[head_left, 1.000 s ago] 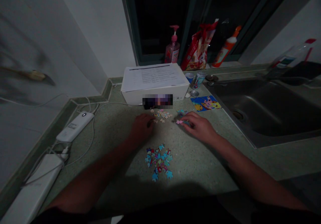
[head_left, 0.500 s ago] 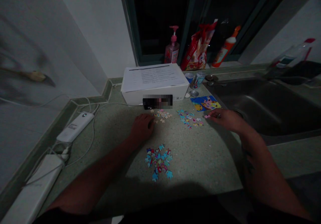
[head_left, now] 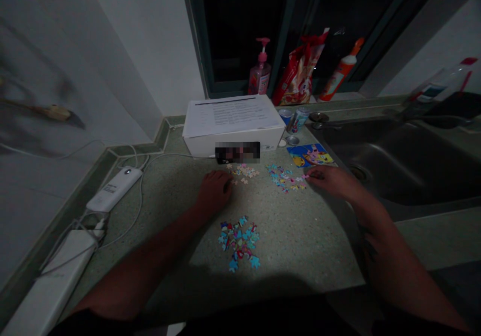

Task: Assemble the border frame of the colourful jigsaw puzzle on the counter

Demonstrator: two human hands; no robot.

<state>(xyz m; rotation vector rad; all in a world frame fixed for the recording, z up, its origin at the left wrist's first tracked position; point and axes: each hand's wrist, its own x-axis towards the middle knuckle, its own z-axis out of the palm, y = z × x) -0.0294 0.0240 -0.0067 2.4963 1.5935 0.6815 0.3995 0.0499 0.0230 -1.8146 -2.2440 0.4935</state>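
My right hand [head_left: 325, 179] is at the right end of a cluster of small jigsaw pieces [head_left: 280, 175], mostly blue with some pink and yellow. Its fingertips pinch a pink puzzle piece [head_left: 305, 176] low over the counter. Just behind that hand lies a blue picture card [head_left: 310, 154] with cartoon figures. My left hand [head_left: 215, 190] rests on the counter, fingers curled, and whatever may be inside them is hidden. Beside its thumb are pale, face-down puzzle pieces [head_left: 246, 171]. Closer to my body sits a heap of blue and red puzzle pieces [head_left: 239, 240].
A white box [head_left: 233, 118] with a printed sheet on top stands at the back, a dark phone [head_left: 225, 158] against it. Cans [head_left: 299, 120] stand beside the box. The sink [head_left: 406, 155] is at right. Power strips [head_left: 114, 189] and cables lie at left.
My right hand has moved slightly left with the pink puzzle piece, up to the edge of the blue cluster. My left hand has stayed in place.
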